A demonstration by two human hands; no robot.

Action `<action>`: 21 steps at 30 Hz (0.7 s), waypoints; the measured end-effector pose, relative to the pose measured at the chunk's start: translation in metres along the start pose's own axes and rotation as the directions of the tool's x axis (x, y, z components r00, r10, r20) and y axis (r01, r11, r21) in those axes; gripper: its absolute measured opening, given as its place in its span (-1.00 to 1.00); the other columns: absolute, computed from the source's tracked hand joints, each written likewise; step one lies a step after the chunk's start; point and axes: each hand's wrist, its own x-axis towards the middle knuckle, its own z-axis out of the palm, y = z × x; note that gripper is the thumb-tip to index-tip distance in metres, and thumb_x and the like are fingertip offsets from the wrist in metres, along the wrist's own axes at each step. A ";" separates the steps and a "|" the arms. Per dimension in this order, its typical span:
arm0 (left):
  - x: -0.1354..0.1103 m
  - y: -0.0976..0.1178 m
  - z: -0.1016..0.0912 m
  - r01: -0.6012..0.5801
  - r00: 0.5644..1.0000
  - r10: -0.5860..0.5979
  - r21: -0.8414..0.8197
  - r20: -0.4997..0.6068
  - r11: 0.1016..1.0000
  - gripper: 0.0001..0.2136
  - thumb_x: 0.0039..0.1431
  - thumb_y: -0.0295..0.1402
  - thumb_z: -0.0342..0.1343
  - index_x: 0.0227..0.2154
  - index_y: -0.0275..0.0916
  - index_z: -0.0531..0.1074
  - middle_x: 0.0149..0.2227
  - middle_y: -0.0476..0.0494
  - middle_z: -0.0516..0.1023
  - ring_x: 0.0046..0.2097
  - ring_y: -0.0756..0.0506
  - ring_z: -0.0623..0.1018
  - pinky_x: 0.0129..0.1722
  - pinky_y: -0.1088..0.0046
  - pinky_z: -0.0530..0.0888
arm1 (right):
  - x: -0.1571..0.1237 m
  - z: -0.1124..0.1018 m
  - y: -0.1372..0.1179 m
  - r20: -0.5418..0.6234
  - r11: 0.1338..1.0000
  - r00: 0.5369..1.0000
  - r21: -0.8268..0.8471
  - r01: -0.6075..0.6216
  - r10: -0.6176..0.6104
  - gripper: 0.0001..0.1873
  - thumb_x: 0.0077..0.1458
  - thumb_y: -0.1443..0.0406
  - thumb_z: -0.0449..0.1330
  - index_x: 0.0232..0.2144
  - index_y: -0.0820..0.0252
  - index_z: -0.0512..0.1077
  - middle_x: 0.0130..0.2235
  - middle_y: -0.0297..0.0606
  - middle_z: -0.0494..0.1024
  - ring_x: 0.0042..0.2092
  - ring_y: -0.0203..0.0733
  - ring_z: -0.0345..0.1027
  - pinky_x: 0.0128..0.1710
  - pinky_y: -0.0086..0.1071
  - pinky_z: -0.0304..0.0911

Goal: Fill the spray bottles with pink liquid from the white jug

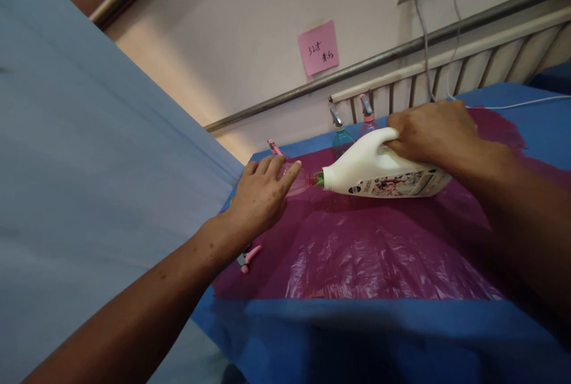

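Note:
My right hand (430,131) is closed around the handle of a white detergent jug (383,164). The jug is tipped on its side, its mouth with a green spout facing left. Against that spout lies the neck of a clear pink bottle (298,181). My left hand (264,191) is wrapped over the bottle's body, hiding much of it. Just below my left wrist, a loose pink and grey spray head (247,258) rests on the dark pink plastic sheet (357,253).
Behind the jug stand a teal spray bottle (341,134) and a pink spray bottle (368,119). Another pink trigger (274,147) shows beyond my left hand. A light blue curtain (111,164) hangs at left. A white cable (513,104) crosses the blue cover (544,128).

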 end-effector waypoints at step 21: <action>0.003 -0.001 -0.003 -0.066 0.997 0.067 0.042 -0.026 0.997 -0.28 0.35 -0.49 0.20 0.54 -0.12 0.26 0.50 -0.43 0.38 0.45 -0.45 0.41 0.35 -0.04 0.39 | -0.004 -0.007 -0.002 -0.003 0.999 1.000 0.035 0.023 -0.023 -0.47 0.40 -0.04 0.06 -0.01 0.16 0.67 -0.17 0.06 0.70 -0.25 -0.04 0.36 -0.24 -0.16 -0.13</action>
